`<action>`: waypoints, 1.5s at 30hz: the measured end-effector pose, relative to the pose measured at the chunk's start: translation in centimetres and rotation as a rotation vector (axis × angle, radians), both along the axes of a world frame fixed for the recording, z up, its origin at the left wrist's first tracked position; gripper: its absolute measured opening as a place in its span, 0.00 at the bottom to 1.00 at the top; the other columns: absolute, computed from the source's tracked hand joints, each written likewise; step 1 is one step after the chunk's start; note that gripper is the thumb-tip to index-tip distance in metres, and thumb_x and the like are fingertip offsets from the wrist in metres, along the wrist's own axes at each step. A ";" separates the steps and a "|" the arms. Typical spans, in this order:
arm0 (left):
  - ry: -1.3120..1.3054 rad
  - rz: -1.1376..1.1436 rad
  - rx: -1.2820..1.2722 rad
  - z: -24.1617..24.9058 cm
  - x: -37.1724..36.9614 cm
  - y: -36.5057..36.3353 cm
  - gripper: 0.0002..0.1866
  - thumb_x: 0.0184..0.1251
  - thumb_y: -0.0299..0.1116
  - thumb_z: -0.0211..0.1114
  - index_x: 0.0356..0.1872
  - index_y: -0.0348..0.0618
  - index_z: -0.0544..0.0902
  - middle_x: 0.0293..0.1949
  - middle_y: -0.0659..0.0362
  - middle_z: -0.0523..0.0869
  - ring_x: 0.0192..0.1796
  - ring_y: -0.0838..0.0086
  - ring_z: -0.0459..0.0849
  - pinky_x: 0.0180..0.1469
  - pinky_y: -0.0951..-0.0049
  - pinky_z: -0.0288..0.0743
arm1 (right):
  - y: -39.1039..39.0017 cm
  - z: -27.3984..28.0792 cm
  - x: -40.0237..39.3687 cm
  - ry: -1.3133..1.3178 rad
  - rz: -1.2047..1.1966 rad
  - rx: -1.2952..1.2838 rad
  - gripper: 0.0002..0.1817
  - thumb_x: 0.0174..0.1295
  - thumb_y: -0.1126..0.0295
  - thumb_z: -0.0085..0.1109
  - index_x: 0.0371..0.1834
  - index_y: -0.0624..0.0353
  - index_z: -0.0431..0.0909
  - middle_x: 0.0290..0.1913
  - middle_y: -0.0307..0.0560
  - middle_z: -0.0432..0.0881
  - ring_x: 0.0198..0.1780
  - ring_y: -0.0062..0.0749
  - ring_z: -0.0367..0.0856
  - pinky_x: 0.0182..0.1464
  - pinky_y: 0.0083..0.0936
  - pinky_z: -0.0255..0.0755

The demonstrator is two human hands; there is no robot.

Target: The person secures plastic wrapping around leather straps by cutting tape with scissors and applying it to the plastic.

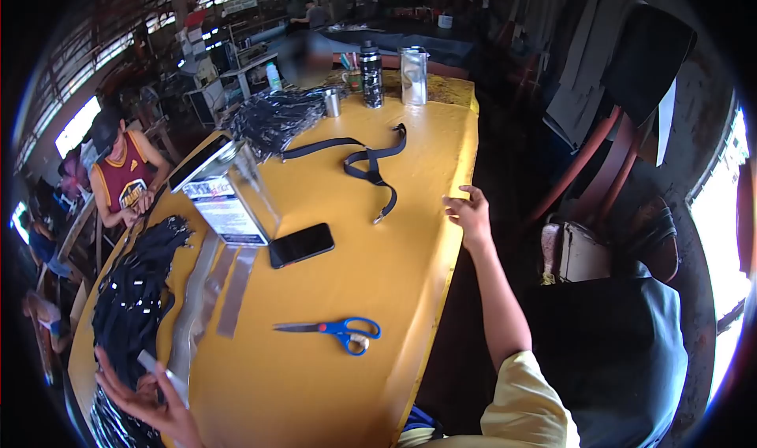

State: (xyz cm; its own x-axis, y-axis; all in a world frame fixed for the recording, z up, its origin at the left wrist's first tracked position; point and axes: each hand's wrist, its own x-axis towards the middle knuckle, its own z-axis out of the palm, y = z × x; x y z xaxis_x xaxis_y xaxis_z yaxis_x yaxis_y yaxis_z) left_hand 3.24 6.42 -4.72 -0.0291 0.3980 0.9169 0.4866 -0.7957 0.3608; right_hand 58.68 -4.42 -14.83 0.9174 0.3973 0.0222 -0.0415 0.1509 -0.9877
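My right hand [468,211] rests at the right edge of the yellow table [394,275], fingers apart and holding nothing. A black strap with a metal end [371,165] lies on the table just left of it. At the bottom left, my left hand [148,406] holds a short grey strip [164,374] beside a heap of black straps [132,292]. Blue-handled scissors [336,330] lie shut near the table's middle, and a black phone [301,245] lies flat above them.
A rectangular metal tin [229,197] stands by the phone, with grey strips [214,286] laid out below it. Another strap heap [276,117], a metal cup [333,102], a dark bottle [371,74] and a clear jar [413,75] stand at the far end. A person in a red jersey [122,177] sits left.
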 end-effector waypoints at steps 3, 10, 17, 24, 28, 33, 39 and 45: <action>-0.012 0.037 0.010 0.5 -1.0 0.7 0.42 0.71 0.15 0.60 0.82 0.42 0.49 0.79 0.46 0.62 0.30 0.83 0.67 0.33 0.85 0.67 | 0.1 -1.5 8.7 0.010 -0.043 -0.121 0.31 0.56 0.73 0.73 0.62 0.60 0.68 0.36 0.41 0.85 0.32 0.23 0.83 0.35 0.25 0.77; 0.058 0.174 0.002 2.4 -1.9 0.7 0.57 0.63 0.32 0.78 0.81 0.38 0.43 0.74 0.40 0.66 0.72 0.50 0.70 0.69 0.55 0.72 | 2.9 -2.6 18.9 0.063 0.042 -0.268 0.32 0.56 0.73 0.74 0.61 0.61 0.65 0.33 0.40 0.84 0.30 0.25 0.85 0.36 0.28 0.79; 0.151 0.318 0.053 2.8 -2.1 0.5 0.56 0.63 0.34 0.78 0.81 0.37 0.44 0.72 0.42 0.69 0.71 0.49 0.72 0.72 0.47 0.69 | 4.1 -2.7 21.1 0.071 0.059 -0.313 0.31 0.57 0.72 0.75 0.59 0.60 0.65 0.32 0.39 0.84 0.31 0.24 0.84 0.38 0.28 0.78; 0.063 0.287 -0.019 2.6 -1.7 0.9 0.56 0.62 0.36 0.78 0.80 0.37 0.44 0.70 0.42 0.70 0.70 0.48 0.72 0.72 0.41 0.70 | 4.9 -3.4 22.6 0.061 0.128 -0.322 0.30 0.56 0.73 0.76 0.55 0.59 0.65 0.30 0.40 0.83 0.27 0.23 0.83 0.28 0.22 0.73; 0.257 0.432 0.058 2.7 -2.2 1.3 0.56 0.62 0.35 0.77 0.81 0.41 0.45 0.71 0.44 0.70 0.67 0.50 0.75 0.64 0.50 0.83 | 5.7 -4.5 23.4 0.038 0.099 -0.356 0.28 0.55 0.68 0.78 0.53 0.54 0.68 0.30 0.36 0.84 0.28 0.22 0.83 0.33 0.25 0.76; 0.065 0.304 -0.017 0.8 -4.1 3.1 0.46 0.67 0.25 0.68 0.81 0.42 0.49 0.75 0.46 0.66 0.49 0.68 0.72 0.46 0.70 0.77 | 5.7 -4.8 22.5 0.064 0.061 -0.305 0.12 0.56 0.72 0.76 0.32 0.53 0.77 0.28 0.35 0.83 0.25 0.22 0.81 0.29 0.23 0.73; 0.059 0.248 -0.053 3.0 -2.2 1.1 0.56 0.62 0.30 0.77 0.81 0.41 0.43 0.71 0.45 0.69 0.68 0.52 0.74 0.61 0.52 0.86 | 6.1 -5.8 21.6 0.023 -0.046 -0.196 0.13 0.55 0.72 0.77 0.26 0.54 0.76 0.25 0.39 0.82 0.22 0.21 0.79 0.20 0.18 0.66; 0.021 0.232 -0.046 3.3 -2.6 1.2 0.57 0.63 0.31 0.77 0.81 0.41 0.41 0.74 0.47 0.66 0.72 0.50 0.71 0.70 0.41 0.72 | 7.4 -10.3 23.0 -0.149 -0.306 -0.222 0.17 0.58 0.65 0.79 0.36 0.60 0.77 0.25 0.38 0.80 0.21 0.21 0.76 0.21 0.22 0.65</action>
State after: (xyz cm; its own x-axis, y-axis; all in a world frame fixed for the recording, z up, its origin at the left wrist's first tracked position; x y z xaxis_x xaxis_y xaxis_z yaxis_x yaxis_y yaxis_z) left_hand 0.61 7.59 -1.38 -0.1054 0.4247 0.8992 0.6621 -0.6447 0.3821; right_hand 81.67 3.00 -25.09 0.9872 0.1168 0.1083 0.1184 -0.0840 -0.9894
